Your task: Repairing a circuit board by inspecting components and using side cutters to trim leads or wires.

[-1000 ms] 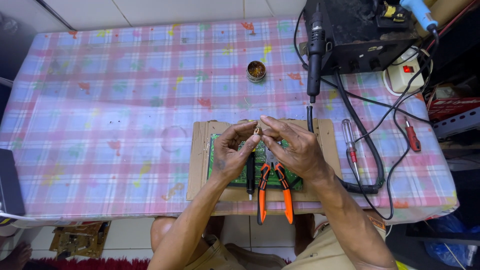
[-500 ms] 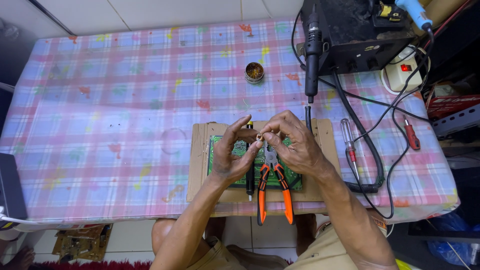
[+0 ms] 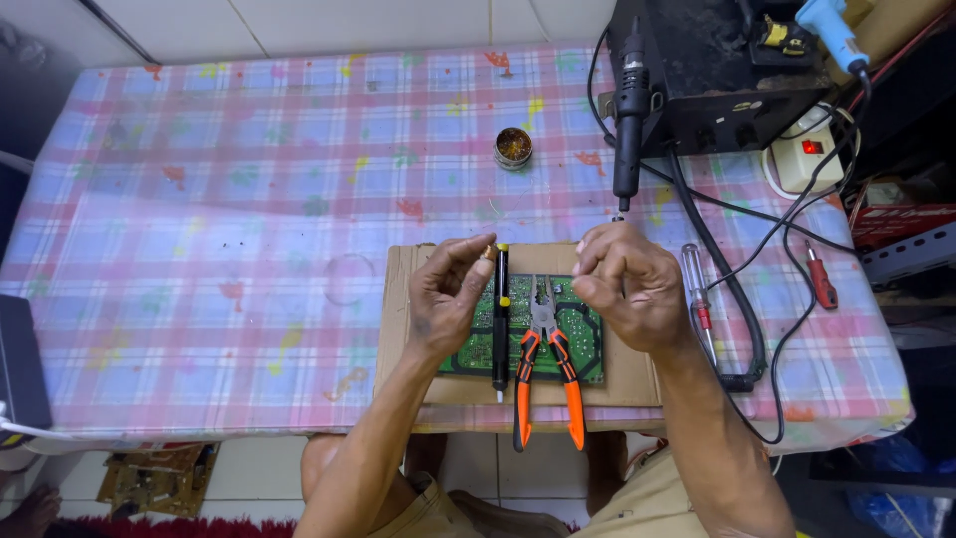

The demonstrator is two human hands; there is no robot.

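Left hand (image 3: 450, 297) raised over the left part of the circuit board (image 3: 578, 344), thumb and forefinger pinched on a small brass-coloured part (image 3: 487, 253), too small to identify; its long axis cannot be told. Right hand (image 3: 625, 287) loosely curled, fingertips drawn together above the board's right end; whether they grip anything cannot be told. Green board lies flat on a cardboard sheet (image 3: 398, 319) at the near table edge, long axis running left to right. Between the hands, a black pen-shaped tool (image 3: 500, 321) lies across the board, long axis front to back, yellow-capped end pointing away from the person. Just beside it, orange-handled pliers (image 3: 544, 369), jaws pointing away, handles overhanging the table edge. Checked pink-and-blue tablecloth (image 3: 199, 199). Small round tin (image 3: 513, 147) well beyond the cardboard. Black box-shaped station (image 3: 717, 70) at far right, black handpiece (image 3: 629, 120) hanging tip down; cables trail past the right hand. White power strip (image 3: 802, 159) with a red switch. Clear-handled screwdriver (image 3: 697, 289) just right of the right hand; red-handled screwdriver (image 3: 819, 279) farther right.
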